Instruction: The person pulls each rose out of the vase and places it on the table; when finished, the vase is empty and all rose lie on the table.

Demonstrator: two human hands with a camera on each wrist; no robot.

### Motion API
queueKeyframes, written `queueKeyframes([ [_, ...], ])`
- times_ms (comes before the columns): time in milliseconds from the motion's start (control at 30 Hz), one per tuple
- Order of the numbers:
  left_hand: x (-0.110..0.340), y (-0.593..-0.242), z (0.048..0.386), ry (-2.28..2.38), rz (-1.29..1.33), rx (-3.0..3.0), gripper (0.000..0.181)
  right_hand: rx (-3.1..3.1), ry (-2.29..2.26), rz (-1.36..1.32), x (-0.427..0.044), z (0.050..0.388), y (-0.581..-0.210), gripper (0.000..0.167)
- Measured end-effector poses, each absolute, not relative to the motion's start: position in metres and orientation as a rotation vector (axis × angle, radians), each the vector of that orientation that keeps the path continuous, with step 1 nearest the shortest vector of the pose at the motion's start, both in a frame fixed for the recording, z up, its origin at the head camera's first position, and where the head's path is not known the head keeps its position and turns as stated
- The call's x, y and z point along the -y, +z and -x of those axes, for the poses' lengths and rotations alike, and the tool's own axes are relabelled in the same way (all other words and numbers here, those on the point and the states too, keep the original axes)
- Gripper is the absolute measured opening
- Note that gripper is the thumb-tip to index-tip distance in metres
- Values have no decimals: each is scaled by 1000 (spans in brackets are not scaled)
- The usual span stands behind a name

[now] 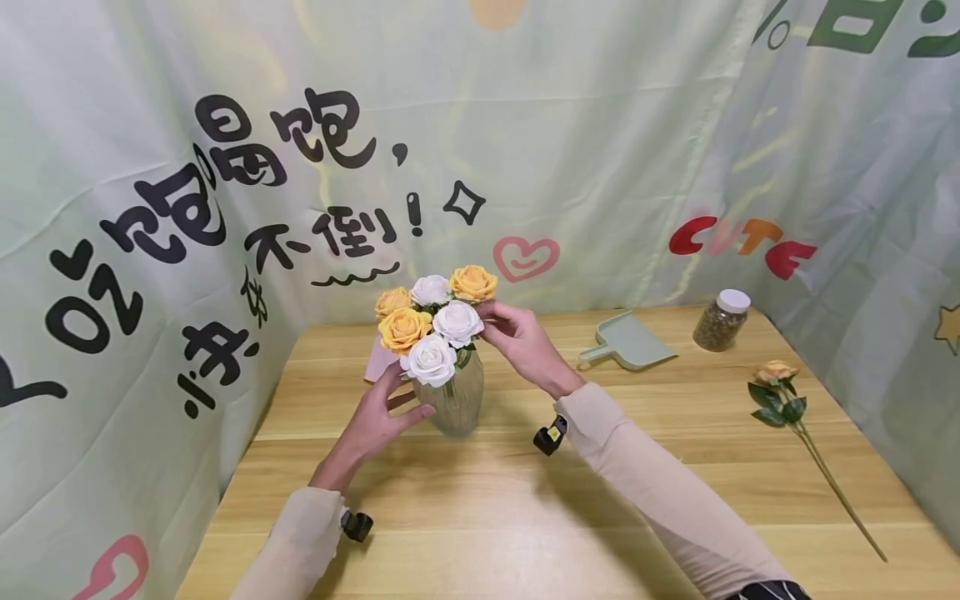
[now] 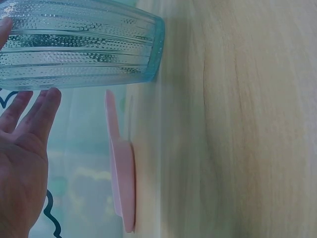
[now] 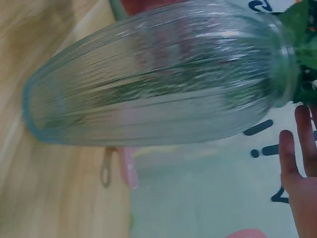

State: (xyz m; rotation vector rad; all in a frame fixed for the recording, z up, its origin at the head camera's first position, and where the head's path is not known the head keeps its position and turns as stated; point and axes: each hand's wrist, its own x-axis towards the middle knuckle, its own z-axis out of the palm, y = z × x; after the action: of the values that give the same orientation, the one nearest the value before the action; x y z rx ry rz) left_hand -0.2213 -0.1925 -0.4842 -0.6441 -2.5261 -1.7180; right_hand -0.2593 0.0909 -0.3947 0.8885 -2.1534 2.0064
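Observation:
A clear ribbed glass vase [image 1: 461, 404] stands upright on the table, holding several white roses [image 1: 432, 360] and orange-yellow roses [image 1: 405, 330]. My left hand [image 1: 377, 423] is at the vase's left side, thumb in front and fingers extended close to the glass; the left wrist view shows the fingers [image 2: 47, 111] nearly straight. On the right, my right hand [image 1: 527, 343] reaches the edge of the bouquet beside a white rose. Its fingers [image 3: 288, 153] look straight near the vase's neck in the right wrist view, where the fingertips are partly cut off.
A single orange rose [image 1: 776, 372] with a long stem lies on the table at the right. Farther back are a lidded jar [image 1: 720, 323] of small dark bits and a grey-green dustpan [image 1: 636, 340]. A pink dustpan-like piece [image 2: 124, 173] sits behind the vase. Printed cloth hangs around the table.

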Motion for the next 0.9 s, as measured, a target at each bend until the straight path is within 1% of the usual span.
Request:
queueKeyframes([
  [300,193,-484,221,-1718,655,2525,88,1882,1984,-828,-90,260,-374,27],
  [533,192,-484,221,-1738,663,2518,88,1826,2008,-764,-82,260,-382,30],
  [700,192,-484,221,-1725,660,2528,89,1774,2018,-708,-78,258,-384,29],
  [900,193,-484,221,-1724,644,2531,89,1590,2105,-761,-84,259,-362,28],
])
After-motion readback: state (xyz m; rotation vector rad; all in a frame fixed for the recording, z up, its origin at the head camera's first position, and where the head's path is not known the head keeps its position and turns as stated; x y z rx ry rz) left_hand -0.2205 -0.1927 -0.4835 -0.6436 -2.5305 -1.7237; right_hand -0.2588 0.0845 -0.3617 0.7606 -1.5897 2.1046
